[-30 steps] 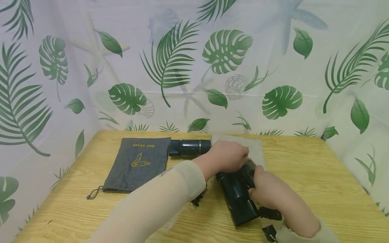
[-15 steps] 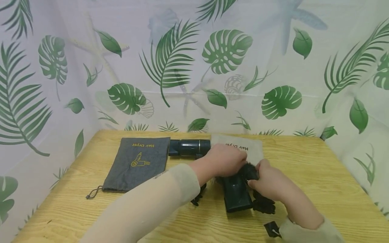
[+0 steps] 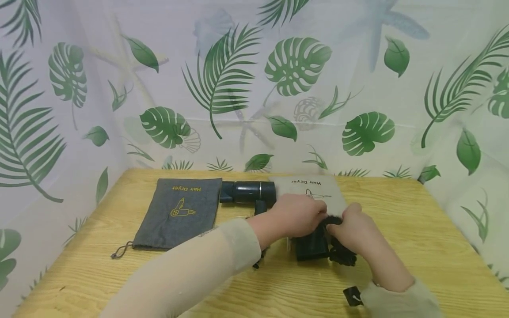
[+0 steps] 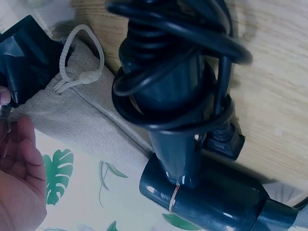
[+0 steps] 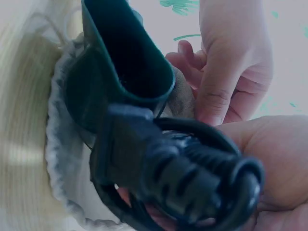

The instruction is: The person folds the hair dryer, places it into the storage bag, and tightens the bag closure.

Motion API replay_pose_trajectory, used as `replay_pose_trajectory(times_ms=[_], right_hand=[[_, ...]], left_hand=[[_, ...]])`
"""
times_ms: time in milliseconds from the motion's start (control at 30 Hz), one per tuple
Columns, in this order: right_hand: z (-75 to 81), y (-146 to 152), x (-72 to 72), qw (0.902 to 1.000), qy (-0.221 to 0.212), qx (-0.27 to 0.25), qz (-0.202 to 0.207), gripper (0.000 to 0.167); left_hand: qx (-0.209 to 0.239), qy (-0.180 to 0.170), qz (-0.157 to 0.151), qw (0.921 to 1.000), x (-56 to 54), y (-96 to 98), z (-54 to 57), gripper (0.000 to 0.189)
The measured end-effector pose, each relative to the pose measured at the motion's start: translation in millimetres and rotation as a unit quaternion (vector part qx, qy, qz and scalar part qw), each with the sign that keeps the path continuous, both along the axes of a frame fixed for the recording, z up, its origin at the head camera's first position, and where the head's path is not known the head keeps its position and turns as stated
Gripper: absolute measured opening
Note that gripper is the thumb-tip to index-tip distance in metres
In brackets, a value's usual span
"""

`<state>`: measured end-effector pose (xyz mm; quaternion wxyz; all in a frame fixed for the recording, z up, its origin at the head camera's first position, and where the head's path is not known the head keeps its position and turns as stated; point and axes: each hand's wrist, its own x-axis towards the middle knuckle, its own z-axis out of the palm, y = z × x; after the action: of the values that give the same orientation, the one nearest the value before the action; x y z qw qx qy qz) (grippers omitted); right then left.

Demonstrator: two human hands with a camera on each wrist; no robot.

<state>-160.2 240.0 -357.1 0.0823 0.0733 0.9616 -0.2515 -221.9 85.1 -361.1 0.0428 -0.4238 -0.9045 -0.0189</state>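
A beige drawstring bag [image 3: 338, 196] marked "Hair Dryer" lies at the back right of the table. My left hand [image 3: 298, 214] pinches the bag's mouth; in the left wrist view its fingers are at the cloth edge. A black hair dryer [image 3: 312, 248] is partly inside the bag, its flat nozzle [image 5: 125, 57] sticking out toward me. My right hand [image 3: 354, 229] grips this dryer around its folded handle, where the black cord [image 3: 342, 255] is wound. In the right wrist view the plug [image 5: 127, 144] hangs in front, and the gathered bag rim [image 5: 53, 159] surrounds the dryer's side.
A second black hair dryer [image 3: 248, 192] with its cord wound on the handle lies left of my left hand. Beside it is a flat grey drawstring bag [image 3: 179, 216]. A small black square piece [image 3: 352, 296] is at my right sleeve. Leaf-print cloth [image 3: 254, 88] walls the table.
The hair dryer in my right hand has moved away from me, deeper into the beige bag, and less of it shows. The bag's print has come into view. The second dryer stays put.
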Motion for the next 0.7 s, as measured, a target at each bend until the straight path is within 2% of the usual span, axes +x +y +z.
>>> replay_pose_trajectory(times_ms=[233, 533, 700], right_hand=[[-3.2, 3, -3.4, 0.9998, 0.001, 0.017, -0.013, 0.061], [-5.8, 13, -6.7, 0.9981, -0.007, 0.058, 0.019, 0.047], [-5.1, 16, -5.3, 0.9987, -0.019, 0.043, 0.022, 0.048]], left_hand=[[0.017, -0.011, 0.027, 0.9994, 1.2, 3.5, -4.2, 0.02], [-0.019, -0.021, 0.05, 0.9984, 4.6, 10.3, -8.3, 0.018], [-0.031, -0.015, 0.06, 0.9976, 4.9, 13.4, -11.0, 0.015]])
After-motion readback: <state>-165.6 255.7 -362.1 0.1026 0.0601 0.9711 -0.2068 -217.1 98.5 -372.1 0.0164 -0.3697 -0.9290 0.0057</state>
